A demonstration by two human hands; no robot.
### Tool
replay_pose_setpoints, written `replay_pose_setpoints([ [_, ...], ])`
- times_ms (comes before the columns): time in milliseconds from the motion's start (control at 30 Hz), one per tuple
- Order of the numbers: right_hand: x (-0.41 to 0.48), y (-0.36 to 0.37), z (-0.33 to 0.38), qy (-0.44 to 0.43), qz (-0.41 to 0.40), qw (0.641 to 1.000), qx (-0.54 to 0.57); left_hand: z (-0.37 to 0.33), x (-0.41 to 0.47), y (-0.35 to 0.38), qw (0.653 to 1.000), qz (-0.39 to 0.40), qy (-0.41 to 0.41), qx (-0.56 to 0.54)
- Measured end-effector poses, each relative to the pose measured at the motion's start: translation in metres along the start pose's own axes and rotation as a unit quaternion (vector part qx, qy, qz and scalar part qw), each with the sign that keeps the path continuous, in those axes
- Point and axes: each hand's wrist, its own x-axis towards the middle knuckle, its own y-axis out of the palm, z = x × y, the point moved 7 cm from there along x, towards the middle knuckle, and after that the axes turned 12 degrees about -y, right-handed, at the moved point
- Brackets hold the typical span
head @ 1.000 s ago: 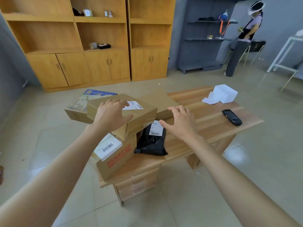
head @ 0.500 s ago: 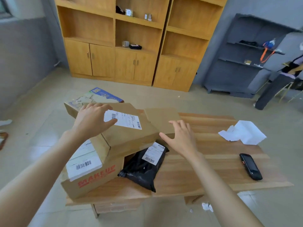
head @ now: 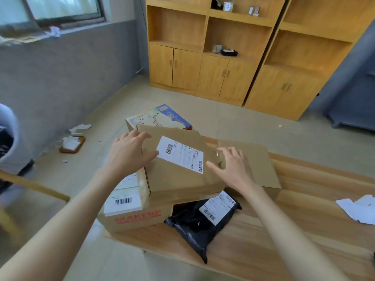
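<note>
Two hands at one cardboard box (head: 178,179), top of a parcel pile

Left hand (head: 129,154) holds the box at its far left corner: fingers (head: 140,136) bent over the top edge, thumb flat on the lid just beside the white shipping label (head: 180,157). Right hand (head: 233,169) open, fingers spread and relaxed at the box's right edge, gripping nothing; contact with the cardboard cannot be made out. Box sits tilted, resting on a brown carton printed MAKEUP (head: 140,218) and overhanging a black mailer bag (head: 203,226). Blue-and-white printed carton (head: 162,116) just behind; flat cardboard sheet (head: 257,165) to the right. Pile stands at the left end of a wooden table (head: 294,230); white papers (head: 357,209) well apart, at its right side
</note>
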Motion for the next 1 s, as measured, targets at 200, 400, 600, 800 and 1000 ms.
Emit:
replay_pose_setpoints([
  [200, 0.031, 0.026, -0.011, -0.023, 0.055, 0.996, 0.064, 0.020, -0.008, 0.010, 0.993, 0.021, -0.109, -0.047],
  [400, 0.043, 0.059, -0.012, -0.011, 0.154, 0.973, 0.171, 0.019, -0.015, 0.033, 0.968, 0.101, -0.207, -0.101],
  [600, 0.048, 0.077, -0.013, 0.023, 0.185, 0.948, 0.258, 0.015, -0.010, 0.053, 0.952, 0.131, -0.248, -0.125],
  [800, 0.051, 0.080, -0.012, 0.041, 0.157, 0.943, 0.289, 0.015, -0.006, 0.062, 0.950, 0.095, -0.246, -0.166],
  [1000, 0.051, 0.094, -0.026, 0.124, 0.121, 0.911, 0.375, 0.030, -0.007, 0.074, 0.920, 0.087, -0.293, -0.247],
])
